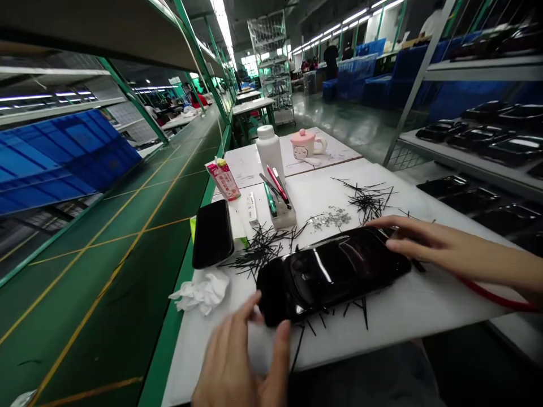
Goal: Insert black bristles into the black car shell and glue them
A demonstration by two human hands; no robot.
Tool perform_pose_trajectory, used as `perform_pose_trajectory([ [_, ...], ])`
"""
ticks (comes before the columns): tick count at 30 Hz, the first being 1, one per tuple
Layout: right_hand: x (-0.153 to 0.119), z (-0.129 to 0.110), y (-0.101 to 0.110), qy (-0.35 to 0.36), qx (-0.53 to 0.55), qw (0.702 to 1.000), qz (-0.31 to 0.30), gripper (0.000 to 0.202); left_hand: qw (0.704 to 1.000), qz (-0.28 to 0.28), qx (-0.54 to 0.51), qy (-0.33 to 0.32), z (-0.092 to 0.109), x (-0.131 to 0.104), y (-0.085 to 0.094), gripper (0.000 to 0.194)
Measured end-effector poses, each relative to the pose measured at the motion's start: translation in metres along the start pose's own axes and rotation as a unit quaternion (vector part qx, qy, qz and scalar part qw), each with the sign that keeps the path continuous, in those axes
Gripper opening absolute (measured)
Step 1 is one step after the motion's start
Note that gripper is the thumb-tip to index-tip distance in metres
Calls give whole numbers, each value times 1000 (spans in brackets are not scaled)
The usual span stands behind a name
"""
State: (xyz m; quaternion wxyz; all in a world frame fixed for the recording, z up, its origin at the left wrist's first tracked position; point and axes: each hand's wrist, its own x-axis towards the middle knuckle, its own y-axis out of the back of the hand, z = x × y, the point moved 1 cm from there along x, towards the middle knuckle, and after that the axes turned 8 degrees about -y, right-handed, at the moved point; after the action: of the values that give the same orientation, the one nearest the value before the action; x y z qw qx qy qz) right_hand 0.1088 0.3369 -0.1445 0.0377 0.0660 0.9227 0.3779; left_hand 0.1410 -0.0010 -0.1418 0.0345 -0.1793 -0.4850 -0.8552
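A glossy black toy car body (335, 271) lies across the white worktop (335, 350). At its left end my left hand (248, 350) has thumb and fingers spread, the fingertips close to the car's edge; whether they touch it is unclear. My right hand (411, 240) rests at the car's right end with its fingers apart and fingertips on the body. Thin black strips (265, 246) lie in a pile behind the car, with another pile (369, 200) farther right. Small clear pieces (333, 217) are scattered between the piles. More strips poke out in front of the car.
A black phone (213, 233), crumpled tissue (203, 291) and pink packet (224, 180) line the left edge. Behind the car stand a pen holder (283, 215), white bottle (269, 148) and lidded mug (303, 145). A green conveyor (102, 243) runs left; a rack (479, 144) of car bodies stands right.
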Motion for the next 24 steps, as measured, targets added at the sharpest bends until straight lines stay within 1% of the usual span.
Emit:
perform_pose_trajectory([
  [1, -5, 1, 4, 36, -35, 999, 18, 45, 998, 6, 14, -66, 5, 8, -6, 55],
  [2, -10, 2, 4, 77, -60, 994, 51, 45, 995, -20, 18, -101, 10, 15, -14, 61],
  [3, -15, 1, 0, 113, -73, 987, 91, 44, 992, -55, 14, -114, 14, 21, -24, 64],
  [4, -19, 0, -6, 137, -78, 980, 123, 44, 991, -72, 11, -110, 17, 25, -32, 63],
  [5, -23, -1, -14, 150, -79, 976, 136, 45, 992, -82, 6, -95, 20, 27, -38, 60],
  [7, -27, -2, -34, 151, -73, 979, 112, 48, 996, -72, -10, -58, 27, 27, -43, 54],
  [8, -29, -1, -43, 147, -66, 982, 95, 49, 997, -68, -21, -40, 30, 24, -41, 53],
  [10, -30, 2, -55, 138, -42, 987, 76, 52, 996, -74, -57, -8, 35, 18, -31, 56],
  [12, -30, 6, -59, 133, -16, 988, 79, 53, 989, -99, -109, 28, 38, 15, -18, 60],
  [14, -30, 11, -59, 129, 3, 988, 83, 53, 978, -125, -161, 54, 38, 20, -10, 63],
  [16, -29, 14, -57, 127, 14, 988, 86, 54, 973, -139, -173, 60, 35, 39, -9, 63],
  [17, -28, 15, -56, 127, 17, 988, 85, 55, 978, -134, -151, 59, 33, 52, -12, 63],
  [18, -28, 15, -56, 128, 20, 988, 86, 55, 984, -140, -96, 55, 32, 67, -16, 60],
  [21, -31, 15, -52, 125, 27, 988, 87, 58, 981, -182, -58, 32, 32, 108, -31, 43],
  [22, -34, 14, -51, 118, 30, 989, 88, 59, 981, -187, -49, 21, 33, 117, -35, 39],
  [24, -40, 13, -48, 96, 36, 991, 84, 60, 982, -184, -38, 0, 35, 125, -40, 31],
])
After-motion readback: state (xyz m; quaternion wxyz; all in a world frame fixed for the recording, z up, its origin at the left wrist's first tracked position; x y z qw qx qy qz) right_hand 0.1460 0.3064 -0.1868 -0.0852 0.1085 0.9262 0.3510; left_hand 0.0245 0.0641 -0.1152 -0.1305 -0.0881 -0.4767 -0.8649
